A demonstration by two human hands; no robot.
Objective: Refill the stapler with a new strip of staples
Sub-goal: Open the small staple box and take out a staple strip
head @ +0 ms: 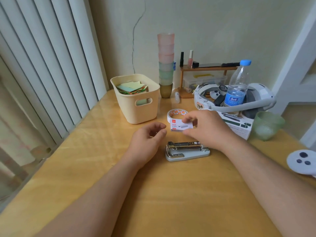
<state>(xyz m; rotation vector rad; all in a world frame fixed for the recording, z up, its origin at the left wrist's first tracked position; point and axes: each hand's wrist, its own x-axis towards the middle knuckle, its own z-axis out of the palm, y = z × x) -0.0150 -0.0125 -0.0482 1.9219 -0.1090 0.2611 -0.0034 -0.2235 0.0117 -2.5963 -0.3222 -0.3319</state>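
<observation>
While right hand point(205, 129) pinches staple box point(181, 125) above stapler point(187, 151), left hand point(148, 139) curled, empty, beside box.

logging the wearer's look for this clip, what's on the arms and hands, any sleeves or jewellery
Both forearms are bare right to the bottom of the picture, with no sleeve in view. The left hand and right hand wear no gloves, and no watch, bracelet or ring shows on the sides facing the camera. No markings or cables are visible on either arm.

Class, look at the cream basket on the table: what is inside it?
The cream basket holds a loose pile of coloured paper pieces, green and pale blue uppermost. Whatever lies beneath that pile is hidden by the papers and the basket's walls.
</observation>
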